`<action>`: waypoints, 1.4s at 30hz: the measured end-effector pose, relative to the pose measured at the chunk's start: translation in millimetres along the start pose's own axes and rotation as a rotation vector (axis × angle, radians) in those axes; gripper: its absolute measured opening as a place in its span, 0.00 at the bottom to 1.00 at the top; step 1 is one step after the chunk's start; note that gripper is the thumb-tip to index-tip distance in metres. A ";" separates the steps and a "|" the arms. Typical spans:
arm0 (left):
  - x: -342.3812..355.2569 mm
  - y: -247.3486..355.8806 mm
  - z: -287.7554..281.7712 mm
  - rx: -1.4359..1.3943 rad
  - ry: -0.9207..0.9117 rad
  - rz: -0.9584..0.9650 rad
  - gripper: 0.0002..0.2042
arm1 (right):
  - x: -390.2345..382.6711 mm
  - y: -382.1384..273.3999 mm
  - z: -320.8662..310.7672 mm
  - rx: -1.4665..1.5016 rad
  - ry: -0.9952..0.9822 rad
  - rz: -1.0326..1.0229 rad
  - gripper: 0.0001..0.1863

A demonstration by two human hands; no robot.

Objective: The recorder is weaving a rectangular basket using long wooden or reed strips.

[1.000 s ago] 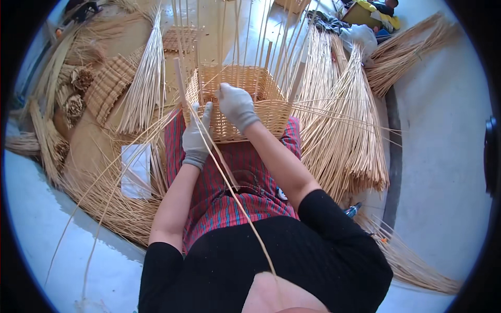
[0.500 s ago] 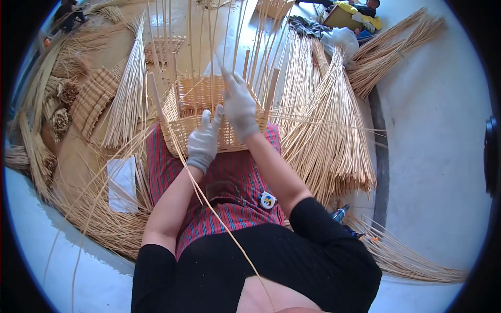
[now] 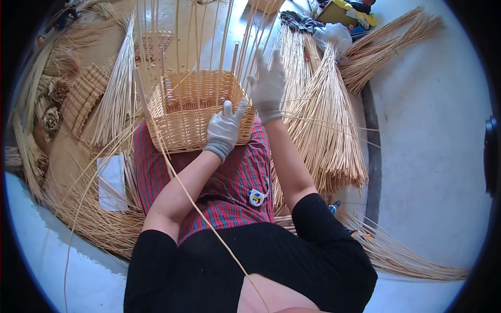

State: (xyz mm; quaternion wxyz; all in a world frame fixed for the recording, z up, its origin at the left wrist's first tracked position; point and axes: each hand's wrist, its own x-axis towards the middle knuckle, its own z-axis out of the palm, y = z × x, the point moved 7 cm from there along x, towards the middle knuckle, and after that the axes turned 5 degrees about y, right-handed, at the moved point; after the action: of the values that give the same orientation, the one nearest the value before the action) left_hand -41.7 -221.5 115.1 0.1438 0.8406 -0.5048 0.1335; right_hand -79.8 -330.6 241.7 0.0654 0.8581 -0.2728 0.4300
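A light wicker basket (image 3: 182,128) with long upright stakes rests on my lap, its open top facing up. My left hand (image 3: 223,129), in a pale grey glove, touches the near right part of its woven wall. Two of its digits stick up, stretched and apart; the others are partly hidden. My right hand (image 3: 268,91), gloved too, is raised just right of the basket with its fingers spread and nothing visible in them. It is slightly blurred. A long thin rod (image 3: 209,221) slants from the basket's left side across my left forearm and chest.
To the right stands a large fanned bundle of rods (image 3: 334,135), with another bundle (image 3: 391,47) behind it. At left lie a pale bundle (image 3: 117,94), a woven mat (image 3: 83,99) and loose rods (image 3: 104,229). A tape measure (image 3: 256,197) rests on my red checked apron (image 3: 229,182).
My right hand has moved right, away from the basket's stakes, and its fingers have spread. My left hand has shifted right along the near wall. The whole view has shifted slightly.
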 end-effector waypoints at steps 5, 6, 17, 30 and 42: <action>-4.2 -9.5 -1.8 -0.018 0.007 0.122 0.33 | -56.0 -0.8 -11.3 -0.017 0.093 0.059 0.33; -6.1 -9.8 -24.7 -0.230 0.039 0.091 0.28 | -86.4 4.9 4.0 -0.125 -0.037 0.045 0.28; -126.1 -263.1 -25.6 -1.012 0.842 -0.794 0.11 | -95.8 -161.1 -61.4 0.884 -0.391 0.016 0.26; -118.4 -272.9 -20.7 -1.603 0.274 -0.428 0.11 | -129.9 -226.2 -5.7 0.876 -0.848 -0.020 0.24; -26.3 -273.9 -34.2 -1.670 -0.557 -0.153 0.29 | -113.8 -231.4 -31.6 0.869 -0.440 -0.237 0.08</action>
State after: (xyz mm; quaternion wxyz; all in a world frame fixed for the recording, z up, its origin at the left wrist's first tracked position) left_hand 186.6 -64.5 107.6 0.5913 0.4947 -0.3965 -0.4984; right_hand -35.4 -77.8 201.7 -0.3087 0.9015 0.0237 0.3023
